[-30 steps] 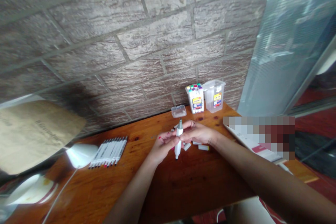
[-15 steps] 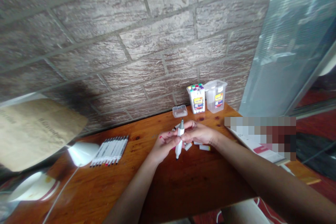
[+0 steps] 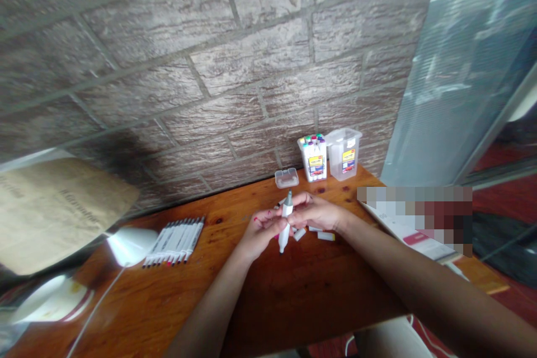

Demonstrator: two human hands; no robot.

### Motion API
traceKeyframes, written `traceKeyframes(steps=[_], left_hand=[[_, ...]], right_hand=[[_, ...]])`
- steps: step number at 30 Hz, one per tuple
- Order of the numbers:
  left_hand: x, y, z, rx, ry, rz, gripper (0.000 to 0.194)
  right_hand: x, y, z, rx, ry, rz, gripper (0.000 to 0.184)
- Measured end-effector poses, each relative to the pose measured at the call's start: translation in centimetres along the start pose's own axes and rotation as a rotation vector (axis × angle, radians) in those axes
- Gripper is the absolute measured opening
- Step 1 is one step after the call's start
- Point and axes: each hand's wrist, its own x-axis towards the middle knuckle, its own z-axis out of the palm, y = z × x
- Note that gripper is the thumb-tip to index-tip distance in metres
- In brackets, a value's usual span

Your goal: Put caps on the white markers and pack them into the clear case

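Over the wooden surface, two forearms converge, hands angled inward.
The right hand and left hand meet thumb to thumb, each grip pinching the white marker between them, near upright; whether its lower end touches wood is hard to tell. Small white pieces lie just beside.

Grey stone-block wall behind a wooden table, bluish glassy panel at right, reddish floor.
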Motion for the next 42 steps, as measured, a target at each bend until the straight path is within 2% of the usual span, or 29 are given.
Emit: traceKeyframes(steps=[11, 22, 25, 30, 32, 35, 40, 42], left_hand=[[0.1, -0.1, -0.1, -0.014, 0.017, -0.003, 0.052], [0.4, 0.2, 0.1, -0.102, 0.049, -0.014, 0.049], [0.6, 1.0, -0.2, -0.219, 0.115, -0.007, 0.041], [0.9, 2.5, -0.8, -0.427, 0.272, 0.05, 0.037], [0.9, 2.9, -0.9, -0.486, 0.302, 0.046, 0.033], [0.9, 3.4, -0.8, -0.529, 0.325, 0.012, 0.026], [0.9, 3.8, -0.7, -0.558, 0.337, -0.035, 0.022], [0.9, 3.9, -0.8, -0.57, 0.341, -0.033, 0.022]], right_hand=[[-0.1, -0.2, 0.2, 0.031, -0.008, 0.013, 0.043], [0.2, -0.2, 0.5, -0.039, 0.026, 0.004, 0.042], [0.6, -0.3, 0.5, -0.081, 0.123, -0.051, 0.039], [0.9, -1.2, -0.9, -0.15, 0.461, -0.09, 0.039], [0.9, -1.3, -1.8, -0.217, 0.588, -0.062, 0.041], [1.0, -0.8, -2.7, -0.397, 0.684, -0.038, 0.037], [0.9, 0.0, -3.1, -0.991, 0.644, -0.076, 0.024], [0.8, 0.1, -3.0, -1.147, 0.601, -0.06, 0.022]])
